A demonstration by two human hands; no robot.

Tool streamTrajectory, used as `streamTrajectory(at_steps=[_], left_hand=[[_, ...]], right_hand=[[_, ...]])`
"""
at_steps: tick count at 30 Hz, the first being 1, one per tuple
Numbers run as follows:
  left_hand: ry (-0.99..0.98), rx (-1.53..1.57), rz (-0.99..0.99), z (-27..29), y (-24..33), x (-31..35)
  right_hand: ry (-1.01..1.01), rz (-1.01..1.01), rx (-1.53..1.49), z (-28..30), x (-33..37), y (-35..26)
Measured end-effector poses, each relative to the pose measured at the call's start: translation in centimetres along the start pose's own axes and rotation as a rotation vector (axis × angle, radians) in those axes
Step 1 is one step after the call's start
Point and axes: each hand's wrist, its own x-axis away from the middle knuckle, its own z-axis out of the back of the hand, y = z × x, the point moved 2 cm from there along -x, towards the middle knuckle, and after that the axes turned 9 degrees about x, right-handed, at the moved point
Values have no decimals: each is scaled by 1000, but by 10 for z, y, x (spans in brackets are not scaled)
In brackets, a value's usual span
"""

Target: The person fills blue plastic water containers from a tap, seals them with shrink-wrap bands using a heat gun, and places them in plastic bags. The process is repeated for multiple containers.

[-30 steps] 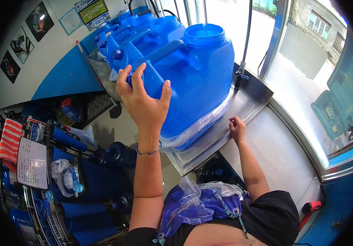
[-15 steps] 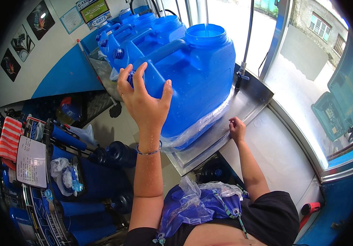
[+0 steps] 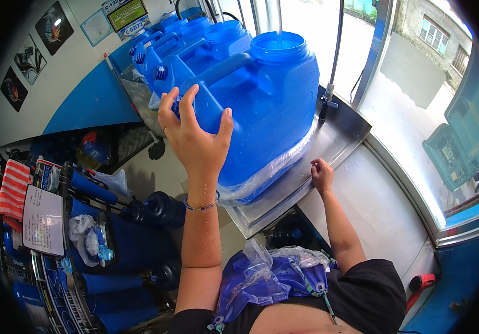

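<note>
Left hand [image 3: 195, 139] spread flat against large blue plastic water jug [image 3: 262, 111]; right hand [image 3: 322, 175] rests, apparently loose, on steel worktop [image 3: 340, 139] beside it. Wet plastic: jug may slip or overflow.

blue jug [image 3: 262, 106] crowds steel tray [image 3: 334, 139] (right edge bare)

left hand [image 3: 195, 136]: raised, fingers spread, palm flat | right hand [image 3: 322, 173]: lower, fingers curled, arm extended
</note>
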Motion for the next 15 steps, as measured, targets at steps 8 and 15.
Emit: streamTrajectory(at_steps=[8, 15], left_hand=[[-6, -9, 2, 1, 0, 0], [7, 19, 6, 0, 0, 0]], right_hand=[[-1, 1, 7, 0, -1, 0], [-35, -8, 9, 2, -2, 0]])
